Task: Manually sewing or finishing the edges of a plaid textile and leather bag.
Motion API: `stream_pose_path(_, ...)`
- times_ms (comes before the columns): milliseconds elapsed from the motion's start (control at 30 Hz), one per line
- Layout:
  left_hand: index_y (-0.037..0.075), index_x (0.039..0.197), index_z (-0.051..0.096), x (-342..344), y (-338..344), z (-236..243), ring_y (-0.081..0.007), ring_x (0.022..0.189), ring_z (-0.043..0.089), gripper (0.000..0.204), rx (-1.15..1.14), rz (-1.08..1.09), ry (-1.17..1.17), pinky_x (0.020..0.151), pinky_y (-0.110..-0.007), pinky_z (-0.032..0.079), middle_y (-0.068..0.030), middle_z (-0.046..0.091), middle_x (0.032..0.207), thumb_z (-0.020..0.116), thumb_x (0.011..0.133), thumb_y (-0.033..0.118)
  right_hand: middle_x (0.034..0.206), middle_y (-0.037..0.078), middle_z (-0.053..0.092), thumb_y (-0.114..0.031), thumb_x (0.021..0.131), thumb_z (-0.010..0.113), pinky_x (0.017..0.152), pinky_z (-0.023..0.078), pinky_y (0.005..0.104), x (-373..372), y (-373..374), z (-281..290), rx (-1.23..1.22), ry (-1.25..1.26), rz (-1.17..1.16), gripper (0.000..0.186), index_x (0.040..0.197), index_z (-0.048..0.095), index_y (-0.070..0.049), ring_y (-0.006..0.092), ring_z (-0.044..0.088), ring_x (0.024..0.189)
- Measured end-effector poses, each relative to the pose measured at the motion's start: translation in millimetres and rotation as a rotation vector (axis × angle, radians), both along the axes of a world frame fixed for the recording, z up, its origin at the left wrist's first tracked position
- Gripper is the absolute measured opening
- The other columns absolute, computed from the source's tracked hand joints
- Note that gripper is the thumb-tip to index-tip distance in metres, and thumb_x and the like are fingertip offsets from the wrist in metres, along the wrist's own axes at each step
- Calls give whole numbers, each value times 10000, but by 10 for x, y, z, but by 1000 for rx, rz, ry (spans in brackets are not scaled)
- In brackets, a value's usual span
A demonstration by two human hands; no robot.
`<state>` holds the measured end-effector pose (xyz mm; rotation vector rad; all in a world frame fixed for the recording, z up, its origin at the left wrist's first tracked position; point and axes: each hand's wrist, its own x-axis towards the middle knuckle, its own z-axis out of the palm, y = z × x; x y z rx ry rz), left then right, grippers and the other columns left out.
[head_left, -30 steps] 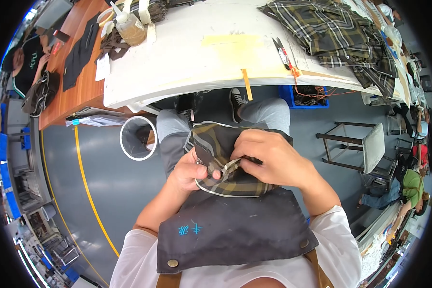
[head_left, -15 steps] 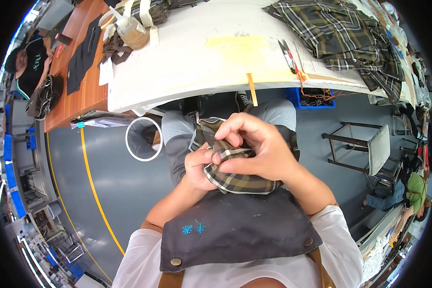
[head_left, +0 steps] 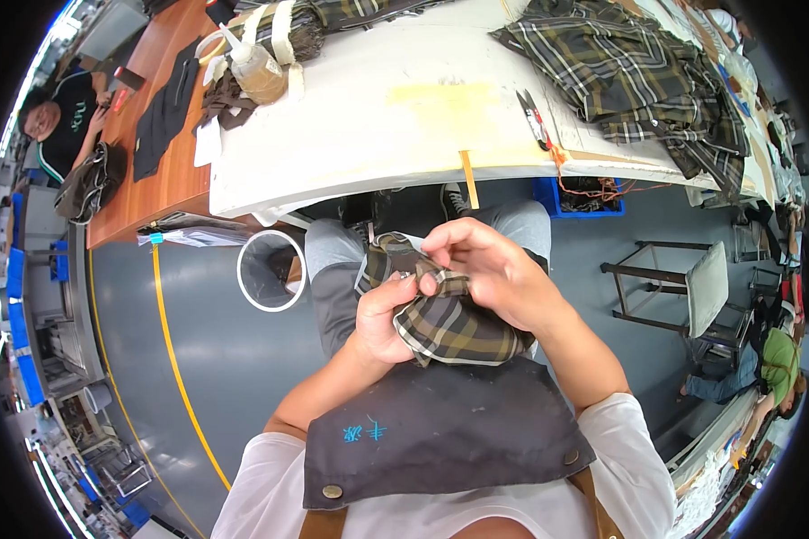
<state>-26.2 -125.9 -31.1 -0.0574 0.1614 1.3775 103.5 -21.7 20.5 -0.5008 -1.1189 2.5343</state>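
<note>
**Both hands grip plaid cloth over the lap**

Head view: the left hand (head_left: pixel 385 314) and right hand (head_left: pixel 494 269) both close their fingers on a folded plaid fabric piece (head_left: pixel 449 323), held above the knees, near a dark apron (head_left: pixel 440 431). Farther off, a white table (head_left: pixel 368 135) carries scissors (head_left: pixel 537 119) and more plaid cloth (head_left: pixel 638 81).

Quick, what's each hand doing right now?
Left hand: closed, holding the plaid fabric piece.
Right hand: fingers curled, pinching the same fabric's top edge.

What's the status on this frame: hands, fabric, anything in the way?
Left hand grips plaid fabric piece from below. Right hand pinches its top edge. Both over lap, below the white table. Nothing obstructing.
</note>
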Motion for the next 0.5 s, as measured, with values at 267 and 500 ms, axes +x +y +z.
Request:
stream_pose_path(267, 14, 1197, 422, -130, -111, 450, -113, 908, 580, 620, 130, -108, 1158, 796, -268, 468, -49, 603, 957, 751, 672, -15, 763, 71, 603, 43, 674, 702, 602, 424, 261, 325, 106, 269, 1206, -118, -467, 151, 806, 651, -11, 167, 548, 697)
stream_pose_path(500, 58, 1328, 373, -503, -96, 553, -182, 500, 556, 808, -15, -45, 2017, 503, -271, 439, -81, 581, 595, 785, 638, 140, 802, 78, 574, 45, 722, 650, 635, 374, 245, 637, 420, 582, 1058, 35, -483, 88, 799, 615, 21, 138, 497, 720)
